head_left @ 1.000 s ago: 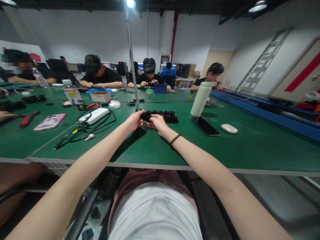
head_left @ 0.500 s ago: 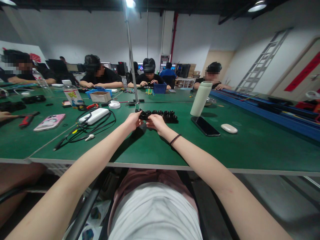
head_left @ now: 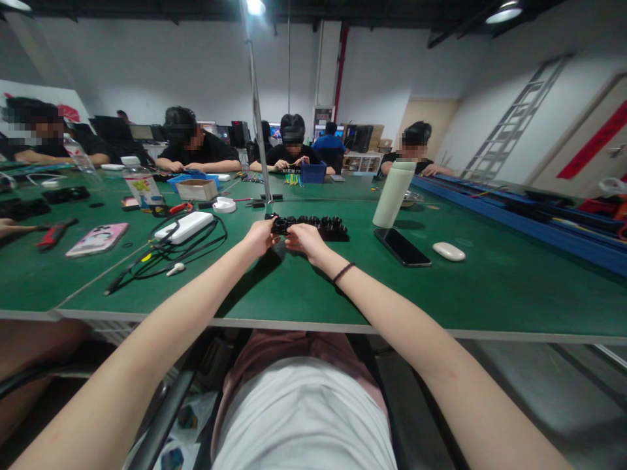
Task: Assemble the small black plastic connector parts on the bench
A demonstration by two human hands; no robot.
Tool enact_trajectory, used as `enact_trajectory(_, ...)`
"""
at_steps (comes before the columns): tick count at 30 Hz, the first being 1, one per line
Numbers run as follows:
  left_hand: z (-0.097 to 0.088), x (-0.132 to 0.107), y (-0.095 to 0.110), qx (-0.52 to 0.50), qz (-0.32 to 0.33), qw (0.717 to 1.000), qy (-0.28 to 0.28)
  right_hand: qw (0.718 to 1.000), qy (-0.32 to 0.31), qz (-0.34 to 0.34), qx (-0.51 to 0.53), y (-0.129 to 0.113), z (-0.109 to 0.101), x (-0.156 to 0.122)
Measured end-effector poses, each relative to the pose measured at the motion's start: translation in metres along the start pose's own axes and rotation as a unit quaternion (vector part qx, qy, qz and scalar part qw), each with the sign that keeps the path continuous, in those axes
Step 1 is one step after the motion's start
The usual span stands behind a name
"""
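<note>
A long black part (head_left: 333, 228) with a row of upright knobs along it lies on the green table (head_left: 313, 294); its exact kind is not clear. My left hand (head_left: 262, 238) is closed around its left end, thumb on top. Close beside it, my right hand (head_left: 304, 240) pinches the same part nearer its middle, with a dark band on the wrist. Fingers of both hands partly cover the left half, and any small piece between them is hidden. The right half sticks out past my right hand.
To the right are a pale green bottle (head_left: 393, 194), a black phone (head_left: 402, 247) and a white case (head_left: 449, 252). A white power bank (head_left: 185, 227) with a black cable, an earbud (head_left: 175, 269) and a pink phone (head_left: 98, 239) lie left. A metal pole (head_left: 258, 117) rises behind. Several people sit opposite.
My right hand has shifted very slightly left along the black part. My left hand stays at its left end, and the part lies almost where it was.
</note>
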State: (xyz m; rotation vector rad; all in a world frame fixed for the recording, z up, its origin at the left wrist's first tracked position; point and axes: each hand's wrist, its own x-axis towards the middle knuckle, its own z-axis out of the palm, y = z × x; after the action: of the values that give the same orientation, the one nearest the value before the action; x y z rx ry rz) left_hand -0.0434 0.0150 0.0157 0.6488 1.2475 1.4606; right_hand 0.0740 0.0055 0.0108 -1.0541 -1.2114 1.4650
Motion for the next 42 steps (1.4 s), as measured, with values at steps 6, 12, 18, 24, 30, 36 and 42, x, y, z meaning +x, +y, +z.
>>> enact_trajectory(6, 0.001, -0.002, 0.001, 0.001, -0.001, 1.0, 0.001, 0.999, 0.025, -0.021, -0.02, 0.002, -0.002, 0.003)
enact_trajectory(12, 0.002, -0.007, 0.003, 0.001, -0.006, 1.0, -0.017, 0.991, 0.071, -0.095, -0.067, 0.004, -0.005, 0.01)
enact_trajectory(18, 0.003, -0.009, 0.004, 0.023, -0.012, 1.0, -0.005, 0.985, 0.081, -0.122, -0.094, 0.009, -0.008, 0.017)
enact_trajectory(24, 0.003, -0.01, 0.004, 0.046, -0.012, 0.999, 0.006, 0.968, 0.098, -0.181, -0.146, 0.017, -0.015, 0.031)
enact_trajectory(30, 0.002, -0.005, 0.002, 0.048, -0.037, 0.998, -0.023, 0.956, 0.107, -0.201, -0.183, 0.018, -0.019, 0.032)
enact_trajectory(36, 0.001, -0.005, 0.001, 0.035, -0.049, 0.996, -0.071, 0.906, 0.122, -0.299, -0.274, 0.009, -0.022, 0.018)
enact_trajectory(42, 0.001, -0.009, 0.003, 0.041, -0.04, 0.996, -0.068, 0.89, 0.098, -0.321, -0.309, 0.009, -0.021, 0.015)
